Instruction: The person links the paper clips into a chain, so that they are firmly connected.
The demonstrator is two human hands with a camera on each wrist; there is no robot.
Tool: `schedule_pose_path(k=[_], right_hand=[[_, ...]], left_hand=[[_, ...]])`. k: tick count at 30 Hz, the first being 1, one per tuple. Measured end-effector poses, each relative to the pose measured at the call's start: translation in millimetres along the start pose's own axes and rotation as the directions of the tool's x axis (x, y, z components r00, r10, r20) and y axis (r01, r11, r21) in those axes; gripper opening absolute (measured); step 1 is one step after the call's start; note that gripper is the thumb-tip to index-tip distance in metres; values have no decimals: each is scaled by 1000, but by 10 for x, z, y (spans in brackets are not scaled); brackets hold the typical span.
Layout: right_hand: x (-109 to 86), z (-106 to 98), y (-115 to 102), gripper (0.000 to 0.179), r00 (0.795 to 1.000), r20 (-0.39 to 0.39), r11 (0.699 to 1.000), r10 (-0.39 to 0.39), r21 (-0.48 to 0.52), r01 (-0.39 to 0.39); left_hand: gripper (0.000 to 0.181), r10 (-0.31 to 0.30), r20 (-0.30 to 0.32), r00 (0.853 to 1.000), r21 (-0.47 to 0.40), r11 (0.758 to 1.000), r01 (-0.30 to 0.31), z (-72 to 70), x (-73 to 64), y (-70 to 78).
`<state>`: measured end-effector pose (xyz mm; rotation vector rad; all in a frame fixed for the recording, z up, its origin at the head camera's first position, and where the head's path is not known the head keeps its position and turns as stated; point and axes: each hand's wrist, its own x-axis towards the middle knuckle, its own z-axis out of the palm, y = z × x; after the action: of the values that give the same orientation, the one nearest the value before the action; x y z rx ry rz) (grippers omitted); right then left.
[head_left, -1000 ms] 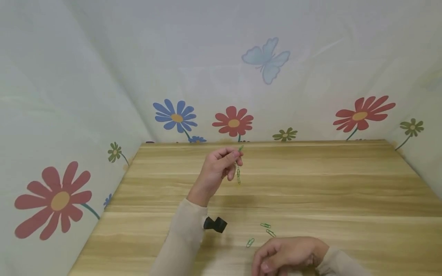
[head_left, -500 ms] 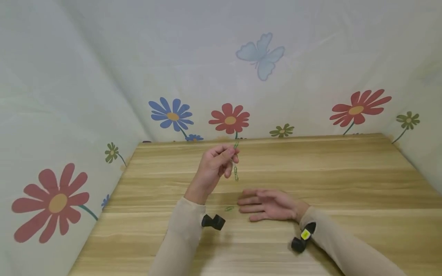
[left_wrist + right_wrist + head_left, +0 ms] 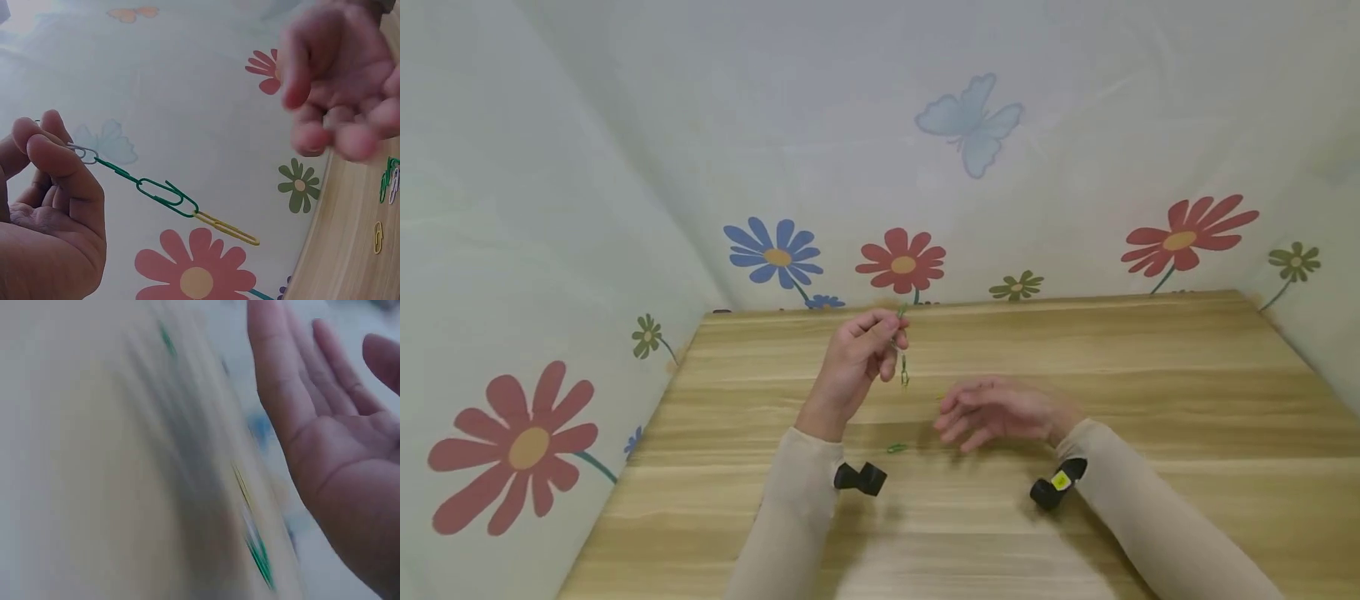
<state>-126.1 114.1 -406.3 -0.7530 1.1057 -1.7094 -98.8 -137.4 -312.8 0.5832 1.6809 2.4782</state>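
In the head view my left hand point(image 3: 859, 358) is raised over the table and pinches a chain of paper clips point(image 3: 904, 371) between thumb and fingers. A green end pokes up above the fingertips. In the left wrist view a white clip point(image 3: 86, 152) sits at the fingers, followed by linked green clips point(image 3: 167, 199) and a yellow clip point(image 3: 226, 229) at the end. My right hand point(image 3: 1000, 410), fingers loosely spread and blurred, is to the right of the chain and holds nothing. On the table left of it lies a green paper clip point(image 3: 897, 448).
Loose clips lie on the wooden table point(image 3: 1120, 358), among them a yellow one point(image 3: 378, 237) and a white one point(image 3: 393, 186) beside green. A white curtain point(image 3: 1075, 150) with printed flowers stands behind and at the left. Black wrist cameras point(image 3: 861, 478) sit on both sleeves.
My right hand has gone from the table's near side to the middle, its curled fingers spreading. Loose clips near the front no longer show there. The left hand has shifted slightly left, still pinching the chain.
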Motion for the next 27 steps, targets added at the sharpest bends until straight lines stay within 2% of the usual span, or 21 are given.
schedule_pose_path(k=[2, 4, 6, 8, 11, 15, 17, 19, 21, 23, 24, 25, 26, 27], right_hand=[[115, 189, 100, 32, 997, 60, 998, 48, 44, -50], [253, 341, 221, 34, 993, 57, 989, 107, 96, -112], [380, 419, 318, 37, 988, -26, 976, 150, 165, -143], [471, 421, 366, 43, 973, -154, 964, 169, 233, -131], [517, 330, 363, 51, 926, -346, 950, 148, 311, -36], [444, 169, 288, 55, 825, -558, 933, 88, 337, 128], [380, 104, 246, 54, 769, -637, 946, 52, 279, 167], [324, 58, 185, 50, 729, -685, 971, 16, 186, 153], [287, 30, 101, 45, 710, -704, 993, -16, 73, 94], [254, 10, 8, 40, 716, -697, 997, -46, -72, -7], [240, 6, -42, 37, 720, -691, 985, -64, -158, -64], [225, -3, -94, 34, 724, -684, 958, -88, -258, -127], [212, -13, -144, 32, 729, -675, 908, -113, -369, -200], [198, -28, -188, 30, 735, -665, 842, -134, -468, -270]], left_hand=[[19, 6, 4, 1000, -13, 1000, -6, -6, -9, 14], [19, 10, 7, 1000, -20, 1000, -10, -11, -17, 26], [19, 15, 11, 1000, -28, 999, -15, -15, -22, 36], [18, 23, 14, 1000, -35, 999, -23, -17, -26, 43], [18, 31, 16, 999, -42, 999, -31, -15, -30, 46], [19, 34, 23, 999, -43, 999, -33, -6, -25, 23], [19, 32, 30, 999, -43, 999, -30, 1, -18, 1], [19, 30, 35, 999, -41, 999, -28, 3, -3, -15], [18, 26, 38, 999, -34, 999, -25, -1, 14, -22], [18, 21, 40, 999, -26, 999, -20, -5, 20, -22], [18, 19, 40, 999, -19, 1000, -18, -9, 21, -22], [18, 16, 40, 999, -14, 1000, -16, -14, 20, -23], [18, 13, 40, 999, -12, 1000, -12, -19, 18, -22], [19, 11, 39, 999, -12, 1000, -11, -26, 16, -23]])
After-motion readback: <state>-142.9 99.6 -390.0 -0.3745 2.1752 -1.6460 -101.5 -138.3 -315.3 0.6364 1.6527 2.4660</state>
